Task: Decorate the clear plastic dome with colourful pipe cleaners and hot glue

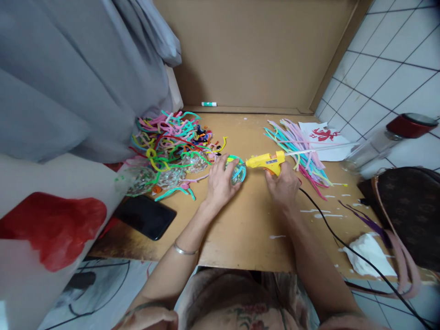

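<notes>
Head view: brown work table [240,238] set against a cardboard back panel [254,50], grey cloth [68,68] hanging at the left. Brown handbag [409,211] sits at the table's right edge; black phone [146,216] lies at the near left. Tangled heap of coloured pipe cleaners [172,137] lies left of centre, a straighter bundle [299,146] to the right. Left hand [220,183] is closed over a clear round ornament [238,173] wrapped in teal pipe cleaner at table centre. Right hand [283,185] grips a yellow glue gun [266,161], nozzle touching the ornament; its black cord [343,243] trails right
</notes>
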`<control>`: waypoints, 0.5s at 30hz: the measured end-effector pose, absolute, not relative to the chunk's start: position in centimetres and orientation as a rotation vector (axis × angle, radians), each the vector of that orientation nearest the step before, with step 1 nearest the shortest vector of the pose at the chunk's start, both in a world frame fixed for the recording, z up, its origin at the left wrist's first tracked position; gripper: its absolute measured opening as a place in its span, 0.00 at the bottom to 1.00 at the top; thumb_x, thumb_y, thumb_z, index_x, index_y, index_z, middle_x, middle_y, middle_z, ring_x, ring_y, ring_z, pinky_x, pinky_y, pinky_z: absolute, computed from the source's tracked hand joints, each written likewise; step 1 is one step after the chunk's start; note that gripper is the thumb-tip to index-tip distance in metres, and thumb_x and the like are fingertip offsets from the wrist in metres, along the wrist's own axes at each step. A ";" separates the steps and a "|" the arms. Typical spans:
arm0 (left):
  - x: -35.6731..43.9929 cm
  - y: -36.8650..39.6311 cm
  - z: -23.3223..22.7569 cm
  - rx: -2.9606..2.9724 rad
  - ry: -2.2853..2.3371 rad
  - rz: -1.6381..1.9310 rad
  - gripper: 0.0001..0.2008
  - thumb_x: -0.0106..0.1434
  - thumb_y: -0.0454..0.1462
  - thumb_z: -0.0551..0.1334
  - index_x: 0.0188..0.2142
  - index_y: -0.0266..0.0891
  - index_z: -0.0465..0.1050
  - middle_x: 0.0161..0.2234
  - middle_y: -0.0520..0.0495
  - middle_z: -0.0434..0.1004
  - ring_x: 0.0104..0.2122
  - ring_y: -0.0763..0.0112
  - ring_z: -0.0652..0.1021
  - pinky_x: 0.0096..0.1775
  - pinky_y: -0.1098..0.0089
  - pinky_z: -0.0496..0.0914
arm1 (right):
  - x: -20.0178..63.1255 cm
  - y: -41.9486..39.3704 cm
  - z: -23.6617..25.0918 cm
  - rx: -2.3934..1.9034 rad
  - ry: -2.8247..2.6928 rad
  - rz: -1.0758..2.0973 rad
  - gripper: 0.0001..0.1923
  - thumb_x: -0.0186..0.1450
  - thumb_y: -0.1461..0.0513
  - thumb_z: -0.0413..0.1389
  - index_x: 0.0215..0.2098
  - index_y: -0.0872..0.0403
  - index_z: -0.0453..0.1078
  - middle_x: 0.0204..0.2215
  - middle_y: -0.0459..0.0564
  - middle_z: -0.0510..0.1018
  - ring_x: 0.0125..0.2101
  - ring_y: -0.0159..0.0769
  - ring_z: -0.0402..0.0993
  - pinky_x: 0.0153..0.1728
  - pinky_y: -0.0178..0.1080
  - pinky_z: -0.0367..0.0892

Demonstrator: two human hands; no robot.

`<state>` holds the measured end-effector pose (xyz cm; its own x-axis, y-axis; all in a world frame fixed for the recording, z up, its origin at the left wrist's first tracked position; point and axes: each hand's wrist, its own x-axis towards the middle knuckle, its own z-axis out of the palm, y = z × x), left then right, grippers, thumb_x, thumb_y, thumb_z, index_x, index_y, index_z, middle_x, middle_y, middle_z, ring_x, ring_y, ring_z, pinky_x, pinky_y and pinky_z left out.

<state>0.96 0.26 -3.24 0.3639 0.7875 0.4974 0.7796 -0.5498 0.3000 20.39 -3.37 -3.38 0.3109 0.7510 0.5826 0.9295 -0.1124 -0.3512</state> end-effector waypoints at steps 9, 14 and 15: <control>0.9 0.2 -3.2 2.576 1.481 0.952 0.34 0.52 0.36 0.69 0.58 0.41 0.63 0.63 0.34 0.60 0.63 0.48 0.62 0.60 0.50 0.61 | 20.5 -3.5 -3.2 -1.876 -1.520 -0.359 0.13 0.64 0.54 0.49 0.41 0.54 0.64 0.33 0.55 0.74 0.36 0.45 0.72 0.33 0.40 0.62; 1.0 0.2 -3.2 2.585 1.487 0.961 0.34 0.51 0.36 0.70 0.58 0.40 0.64 0.62 0.34 0.61 0.62 0.47 0.63 0.60 0.51 0.62 | 20.4 -3.5 -3.4 -1.849 -1.519 -0.375 0.13 0.64 0.55 0.49 0.42 0.55 0.64 0.33 0.54 0.73 0.35 0.45 0.71 0.32 0.39 0.61; 1.0 0.2 -3.2 2.588 1.485 0.969 0.34 0.51 0.36 0.70 0.57 0.40 0.64 0.62 0.33 0.61 0.62 0.47 0.63 0.60 0.51 0.62 | 20.5 -3.5 -3.4 -1.832 -1.520 -0.388 0.13 0.64 0.55 0.49 0.42 0.54 0.63 0.33 0.54 0.73 0.35 0.45 0.71 0.32 0.39 0.61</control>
